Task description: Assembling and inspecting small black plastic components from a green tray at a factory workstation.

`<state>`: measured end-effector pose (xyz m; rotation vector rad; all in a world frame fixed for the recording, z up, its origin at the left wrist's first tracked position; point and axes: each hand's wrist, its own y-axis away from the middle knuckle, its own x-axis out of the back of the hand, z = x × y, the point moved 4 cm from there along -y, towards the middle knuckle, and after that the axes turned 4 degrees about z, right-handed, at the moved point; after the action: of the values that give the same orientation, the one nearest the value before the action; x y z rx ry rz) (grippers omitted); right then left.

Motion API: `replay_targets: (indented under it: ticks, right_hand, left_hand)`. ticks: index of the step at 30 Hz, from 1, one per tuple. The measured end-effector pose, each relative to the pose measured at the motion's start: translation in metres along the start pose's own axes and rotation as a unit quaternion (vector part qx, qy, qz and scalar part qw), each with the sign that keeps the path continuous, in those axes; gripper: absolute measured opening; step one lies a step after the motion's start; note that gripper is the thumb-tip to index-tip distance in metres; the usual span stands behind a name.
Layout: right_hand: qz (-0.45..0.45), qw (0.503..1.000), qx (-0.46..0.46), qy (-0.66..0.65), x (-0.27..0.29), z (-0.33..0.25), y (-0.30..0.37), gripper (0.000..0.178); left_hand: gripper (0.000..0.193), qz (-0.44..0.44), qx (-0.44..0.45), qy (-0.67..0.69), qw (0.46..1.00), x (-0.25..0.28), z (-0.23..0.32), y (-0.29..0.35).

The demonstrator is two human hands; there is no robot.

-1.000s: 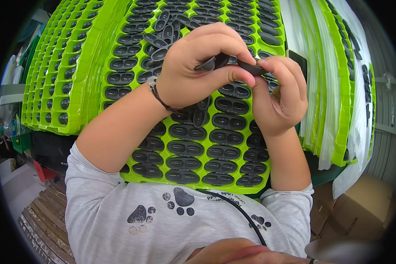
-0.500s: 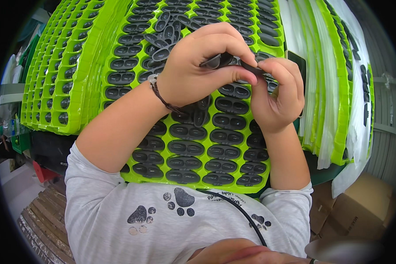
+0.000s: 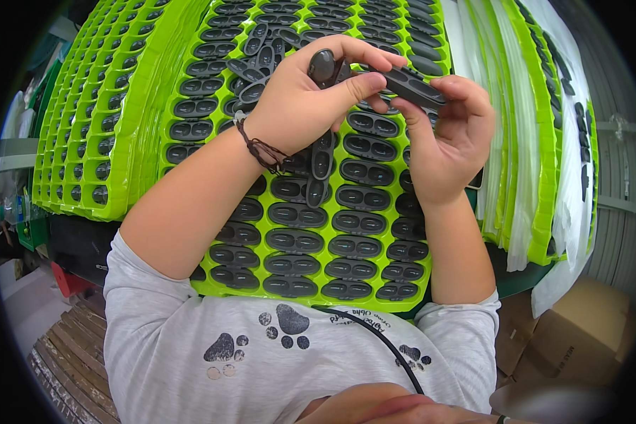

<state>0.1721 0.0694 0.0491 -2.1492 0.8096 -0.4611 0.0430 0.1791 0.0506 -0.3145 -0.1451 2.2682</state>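
Over a bright green tray (image 3: 334,272), both my hands hold a black elongated piece with two oval wells (image 3: 415,87), tilted with its wells in sight. My left hand (image 3: 300,95) pinches its left end between thumb and fingers. A second dark piece with a glossy rounded end (image 3: 323,66) is tucked in the same hand; its other end is hidden. The right end sits between the thumb and bent fingers of my right hand (image 3: 445,145). Rows of similar black pieces fill the tray's pockets. Several loose ones (image 3: 263,58) lie heaped beyond my left hand, and a few more (image 3: 321,166) below it.
A stack of green trays (image 3: 85,141) with dark pieces stands at the left. At the right are more green trays (image 3: 544,162) layered with white sheets (image 3: 519,212). Cardboard boxes (image 3: 572,332) sit at lower right. A black cord (image 3: 374,328) crosses my shirt.
The two-well piece has turned so its wells now show, and my right fingers have shifted on its end. The glossy piece in my left hand has also changed angle.
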Motion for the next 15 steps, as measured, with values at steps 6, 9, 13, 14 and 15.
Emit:
replay_targets:
  ticks: [6, 9, 13, 14, 15]
  right_hand:
    - [-0.04, 0.997, -0.009, -0.065, -0.003, -0.0011, 0.0009, 0.042]
    - [-0.034, 0.996, -0.003, -0.082, -0.0029, -0.0007, 0.0007, 0.044]
    - [-0.024, 0.997, 0.036, -0.058, 0.0005, -0.003, 0.0006, 0.045]
    - [-0.023, 0.998, 0.049, -0.044, 0.0006, -0.0043, 0.0005, 0.045]
    - [-0.024, 0.998, 0.048, -0.045, -0.0002, -0.0062, 0.0008, 0.045]
  left_hand:
    - [0.022, -0.076, -0.109, -0.05, 0.99, -0.0046, -0.0017, 0.0027]
    - [0.018, -0.076, -0.131, -0.098, 0.984, -0.0009, 0.0009, 0.0019]
    - [0.019, -0.084, -0.156, -0.102, 0.979, -0.0005, 0.001, 0.0013]
    - [0.019, -0.083, -0.156, -0.102, 0.979, 0.0001, 0.0005, 0.001]
    - [0.02, -0.081, -0.176, -0.12, 0.974, 0.0002, 0.0012, 0.0013]
